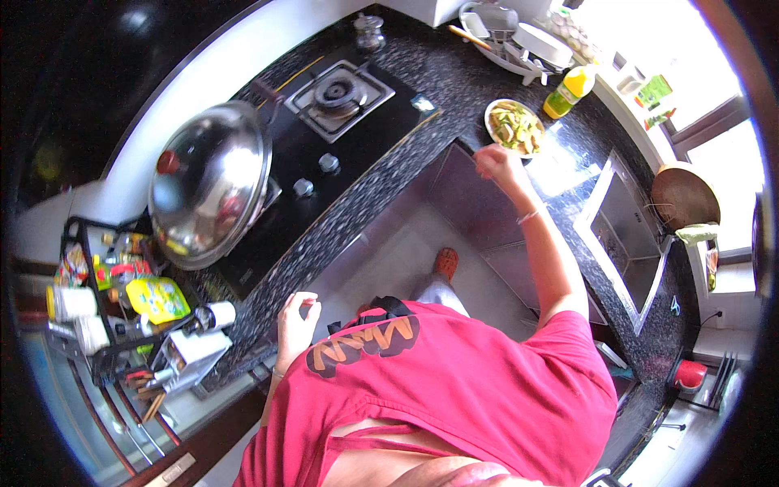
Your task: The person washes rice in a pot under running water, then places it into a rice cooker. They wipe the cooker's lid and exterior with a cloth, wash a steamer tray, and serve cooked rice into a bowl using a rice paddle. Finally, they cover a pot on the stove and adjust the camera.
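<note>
My right hand [500, 165] is stretched out over the counter's edge, just in front of a white plate [489, 119] of sliced green and pale food [516, 128]. Its fingers are curled and blurred. Whether they touch the plate or pinch something I cannot tell. Lower down, my left hand [296, 325] hangs near the counter's front edge, thumb apart from loosely bent fingers, with nothing visible in it. Ahead to the left, a domed steel lid [210, 189] covers a wok on the gas hob [268, 240]. The other burner [338, 91] is bare.
Beyond the plate stand a yellow-capped bottle [567, 94] and a dish rack [517, 64]. A sink [627, 237] lies to the right, with a round wooden board [684, 198] behind. At left are a black condiment rack [82, 274] and a utensil holder [192, 362]. A glass jar [369, 31] stands behind.
</note>
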The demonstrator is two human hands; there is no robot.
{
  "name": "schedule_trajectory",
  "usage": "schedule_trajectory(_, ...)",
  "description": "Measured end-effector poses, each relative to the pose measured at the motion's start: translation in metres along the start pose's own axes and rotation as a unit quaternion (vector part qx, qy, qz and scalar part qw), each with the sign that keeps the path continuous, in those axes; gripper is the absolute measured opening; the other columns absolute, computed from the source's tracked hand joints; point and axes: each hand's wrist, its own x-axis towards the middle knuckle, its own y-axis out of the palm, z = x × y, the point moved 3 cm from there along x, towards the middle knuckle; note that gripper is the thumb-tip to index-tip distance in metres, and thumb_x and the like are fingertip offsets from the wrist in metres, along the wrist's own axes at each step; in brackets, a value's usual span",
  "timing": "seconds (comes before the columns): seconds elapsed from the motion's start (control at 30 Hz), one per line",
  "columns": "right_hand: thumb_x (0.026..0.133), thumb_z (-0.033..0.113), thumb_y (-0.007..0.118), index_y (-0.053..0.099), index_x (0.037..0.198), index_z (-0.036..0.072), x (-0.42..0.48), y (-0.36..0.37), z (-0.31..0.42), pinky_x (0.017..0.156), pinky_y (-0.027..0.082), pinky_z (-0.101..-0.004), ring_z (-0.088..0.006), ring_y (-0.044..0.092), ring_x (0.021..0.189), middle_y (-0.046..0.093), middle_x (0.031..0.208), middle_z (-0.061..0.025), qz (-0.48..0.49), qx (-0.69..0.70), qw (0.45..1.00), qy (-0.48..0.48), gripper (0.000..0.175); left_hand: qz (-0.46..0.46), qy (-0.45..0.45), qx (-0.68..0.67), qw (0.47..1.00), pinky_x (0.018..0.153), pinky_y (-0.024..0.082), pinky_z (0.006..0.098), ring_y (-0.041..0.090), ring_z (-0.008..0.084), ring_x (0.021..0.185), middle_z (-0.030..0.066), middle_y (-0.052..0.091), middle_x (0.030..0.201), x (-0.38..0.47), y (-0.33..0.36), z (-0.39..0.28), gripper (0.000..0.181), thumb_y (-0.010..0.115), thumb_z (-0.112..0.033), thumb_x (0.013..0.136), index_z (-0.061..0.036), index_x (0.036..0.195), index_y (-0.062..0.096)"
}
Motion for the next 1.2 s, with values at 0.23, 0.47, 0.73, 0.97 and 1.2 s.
schedule_trajectory(0.23, 0.088, 0.014, 0.061, 0.058, 0.101, -0.003, 0.141, -0.16, -0.105, 0.074, 0.057, -0.0346, -0.0231, 0.066, 0.08, 0.064, 0.093, -0.0148, -0.267, 0.396, 0.873, 0.099, 0.022, 0.004, 0.003, -0.008, 1.0, 0.073, 0.049, 0.0334, 0.063, 0.0245, 0.08, 0.0128, 0.063, 0.086, 0.101, 0.099, -0.081, 0.015, 0.063, -0.007, 0.08, -0.0014, 0.094, 0.06)
schedule_trajectory(0.47, 0.088, 0.005, 0.055, 0.05, 0.104, -0.012, 0.236, -0.177, -0.136, 0.087, 0.053, -0.0465, -0.0366, 0.061, 0.096, 0.059, 0.102, -0.026, -0.203, 0.671, 0.703, 0.121, 0.023, 0.093, 0.063, 0.001, 0.994, 0.074, 0.048, 0.0336, 0.062, 0.0245, 0.081, 0.0116, 0.061, 0.084, 0.178, 0.182, -0.191, 0.016, 0.063, -0.008, 0.081, -0.0013, 0.095, 0.059)
schedule_trajectory(0.73, 0.085, 0.007, 0.056, 0.051, 0.097, -0.005, 0.242, -0.191, -0.121, 0.058, 0.059, -0.0357, -0.0219, 0.064, 0.065, 0.062, 0.083, -0.0152, -0.215, 0.403, 0.883, 0.109, 0.017, 0.151, 0.095, -0.031, 0.983, 0.07, 0.048, 0.0275, 0.06, 0.0155, 0.078, 0.0066, 0.061, 0.085, 0.246, 0.231, -0.217, 0.012, 0.062, -0.007, 0.083, -0.0017, 0.093, 0.061)
schedule_trajectory(0.97, 0.085, 0.0, 0.048, 0.042, 0.104, 0.0, 0.24, -0.192, -0.118, 0.054, 0.059, -0.0334, -0.0199, 0.063, 0.062, 0.058, 0.087, -0.0163, -0.163, 0.267, 0.933, 0.177, 0.02, 0.151, 0.154, -0.204, 0.955, 0.067, 0.045, 0.0223, 0.051, 0.0059, 0.075, 0.0014, 0.059, 0.086, 0.405, 0.296, -0.3, 0.028, 0.06, -0.016, 0.091, -0.0007, 0.114, 0.053)
schedule_trajectory(1.2, 0.082, -0.005, 0.04, 0.052, 0.114, -0.001, 0.221, -0.213, -0.117, 0.07, 0.055, -0.029, -0.015, 0.058, 0.084, 0.057, 0.099, -0.0112, -0.214, 0.22, 0.945, 0.115, 0.035, 0.361, -0.019, -0.429, 0.828, 0.075, 0.053, 0.0292, 0.062, 0.0143, 0.081, 0.0103, 0.062, 0.096, 0.475, 0.348, -0.377, 0.044, 0.057, -0.023, 0.092, 0.0, 0.126, 0.042)
